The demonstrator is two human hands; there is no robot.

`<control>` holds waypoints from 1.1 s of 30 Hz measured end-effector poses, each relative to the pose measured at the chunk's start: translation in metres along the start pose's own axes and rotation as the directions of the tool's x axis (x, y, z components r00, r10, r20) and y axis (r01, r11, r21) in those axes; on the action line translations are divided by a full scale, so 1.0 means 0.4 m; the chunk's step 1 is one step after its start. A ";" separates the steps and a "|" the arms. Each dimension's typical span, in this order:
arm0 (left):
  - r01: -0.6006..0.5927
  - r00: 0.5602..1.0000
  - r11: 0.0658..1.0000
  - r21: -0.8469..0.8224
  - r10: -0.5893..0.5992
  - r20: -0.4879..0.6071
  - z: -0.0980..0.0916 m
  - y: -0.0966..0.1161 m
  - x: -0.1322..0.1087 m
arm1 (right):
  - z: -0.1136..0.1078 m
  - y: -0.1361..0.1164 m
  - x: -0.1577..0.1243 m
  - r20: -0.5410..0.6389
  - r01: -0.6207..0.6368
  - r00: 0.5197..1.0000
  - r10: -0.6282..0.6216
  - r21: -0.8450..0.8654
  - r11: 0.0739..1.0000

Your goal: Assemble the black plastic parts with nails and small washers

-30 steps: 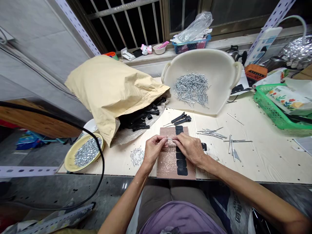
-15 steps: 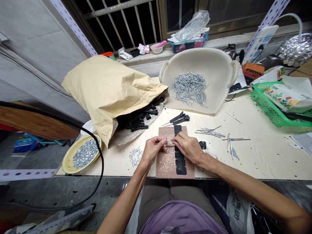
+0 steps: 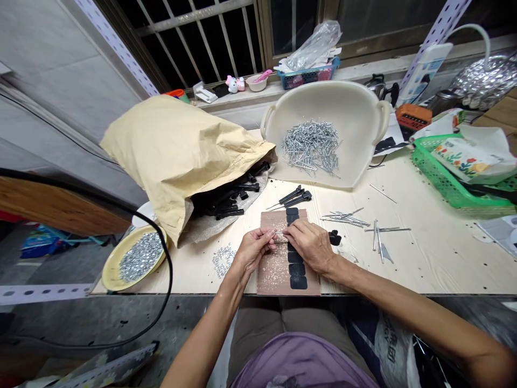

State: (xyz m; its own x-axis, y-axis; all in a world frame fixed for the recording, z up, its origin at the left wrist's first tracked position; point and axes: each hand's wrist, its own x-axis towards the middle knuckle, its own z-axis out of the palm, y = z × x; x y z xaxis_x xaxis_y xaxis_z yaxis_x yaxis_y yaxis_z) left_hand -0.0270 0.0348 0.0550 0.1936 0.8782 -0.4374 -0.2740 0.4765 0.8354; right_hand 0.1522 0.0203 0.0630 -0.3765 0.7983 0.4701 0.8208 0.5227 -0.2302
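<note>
Over brown board (image 3: 274,267), L hand (image 3: 252,250) & R hand (image 3: 309,245) pinch pin (image 3: 279,233).

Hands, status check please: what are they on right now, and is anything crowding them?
Left hand and right hand both pinching one thin metal pin between them. Held over brown board. Black pads under right hand; loose pins lie apart.

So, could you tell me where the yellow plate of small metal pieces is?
The yellow plate sits at the table's near left corner, just below the tan paper sack, left of the left hand.
</note>
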 end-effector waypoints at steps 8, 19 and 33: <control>-0.060 0.998 0.997 0.037 0.061 -0.008 0.011 0.006 -0.005 | 0.006 0.005 -0.007 -0.002 -0.011 1.000 0.011 -0.026 1.000; -0.006 1.000 0.997 0.071 0.005 0.006 0.016 0.014 -0.014 | -0.009 0.007 -0.016 0.045 0.057 0.997 -0.056 -0.033 0.998; 0.106 0.991 0.994 0.008 -0.106 0.085 0.022 0.021 0.005 | -0.006 0.016 -0.023 -0.011 0.037 0.999 -0.037 -0.052 0.998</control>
State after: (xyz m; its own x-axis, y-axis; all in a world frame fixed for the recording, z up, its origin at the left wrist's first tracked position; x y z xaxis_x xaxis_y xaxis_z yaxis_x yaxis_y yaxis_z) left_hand -0.0205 0.0404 0.0642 0.3007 0.8158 -0.4940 -0.2448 0.5666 0.7868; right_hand 0.1618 0.0156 0.0594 -0.4022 0.7748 0.4878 0.8278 0.5354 -0.1679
